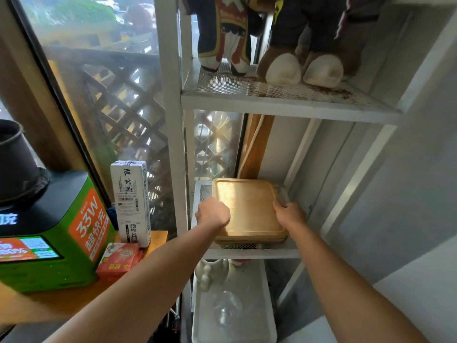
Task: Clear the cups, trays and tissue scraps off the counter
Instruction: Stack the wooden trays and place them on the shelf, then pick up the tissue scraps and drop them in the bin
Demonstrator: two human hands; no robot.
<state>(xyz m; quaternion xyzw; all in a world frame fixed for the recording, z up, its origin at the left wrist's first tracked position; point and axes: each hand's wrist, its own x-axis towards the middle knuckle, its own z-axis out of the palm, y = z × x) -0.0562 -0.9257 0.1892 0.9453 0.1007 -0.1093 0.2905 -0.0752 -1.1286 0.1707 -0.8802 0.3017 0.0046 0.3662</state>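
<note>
Now both hands are on the wooden trays (249, 209), a small stack lying flat on the middle shelf (272, 252) of a white metal rack. The left hand (214, 212) curls its fingers at the stack's left edge, fingertips hidden behind the knuckles. The right hand (290, 215) grips the right edge, fingers wrapped over the rim. Plush toys (296, 68) stand on the shelf above. Left of the rack, a green charging station (49, 243) and a white box (131, 201) sit on the bench (74, 300).

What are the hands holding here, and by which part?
Both hold the wooden tray on the white rack's middle shelf. The left hand grips its left edge and the right hand grips its right edge.
</note>
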